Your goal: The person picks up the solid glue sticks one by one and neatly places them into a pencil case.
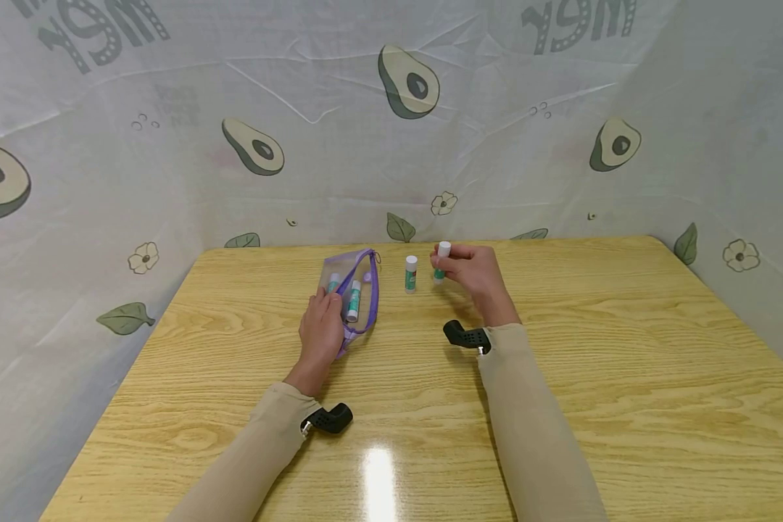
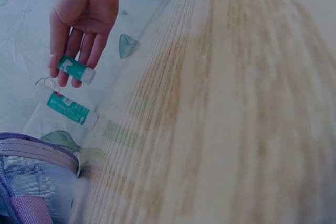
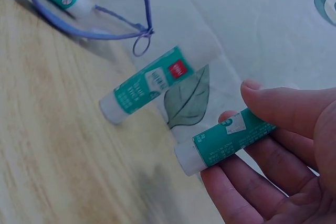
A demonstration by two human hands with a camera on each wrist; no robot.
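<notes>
My right hand (image 1: 475, 274) pinches a green glue stick with a white cap (image 1: 439, 274) between thumb and fingers, just above the table; its label shows in the right wrist view (image 3: 231, 139). A second glue stick (image 1: 410, 277) stands upright on the table to the left of it. Farther left lies a mesh pouch with purple trim (image 1: 376, 290), with glue sticks (image 1: 354, 303) inside. My left hand (image 1: 321, 326) rests on the pouch's near left side, fingers over the mesh; whether they curl round its edge is hard to see. The left wrist view shows the pouch (image 2: 37, 182) but not that hand.
The wooden table (image 1: 594, 348) stretches out on both sides and toward me. Behind it hangs a pale cloth (image 1: 339, 167) printed with avocados and leaves. Black wrist devices (image 1: 329, 418) sit at both sleeve cuffs.
</notes>
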